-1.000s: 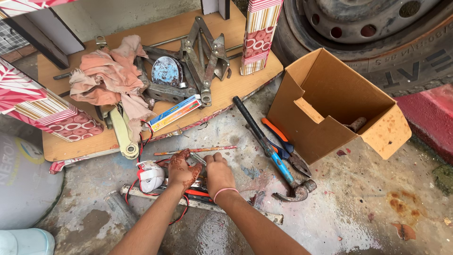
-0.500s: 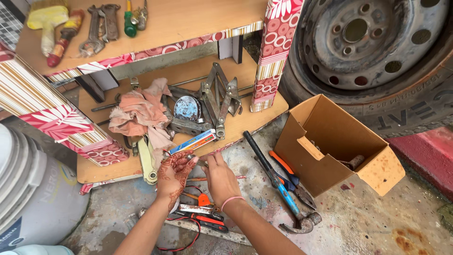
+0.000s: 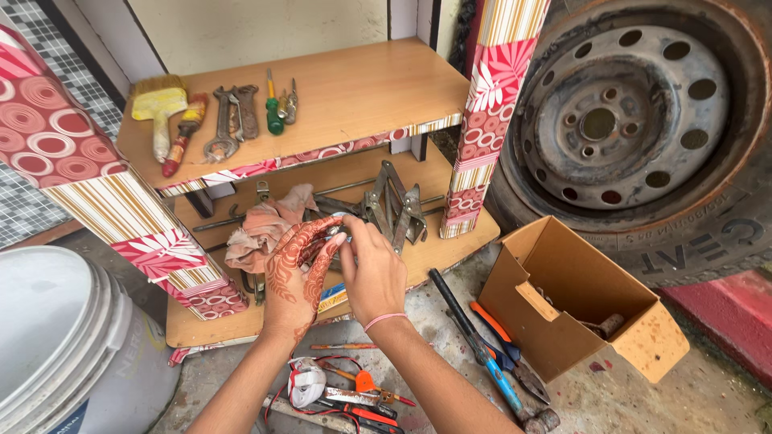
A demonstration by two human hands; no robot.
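from my feed it's a rough, stained concrete floor [image 3: 708,402] with a low two-tier wooden shelf [image 3: 378,88] against a pale wall [image 3: 257,32]. the shelf legs are wrapped in red floral and striped paper. checkered tile [image 3: 32,201] runs off left, a red curb [image 3: 724,313] sits right. soft, even daylight.

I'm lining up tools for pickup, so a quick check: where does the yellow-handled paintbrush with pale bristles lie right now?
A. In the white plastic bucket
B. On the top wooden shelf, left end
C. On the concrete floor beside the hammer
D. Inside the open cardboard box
B: the yellow-handled paintbrush lies flat at the left end of the top wooden shelf, beside a red-handled brush and grey metal spanners.
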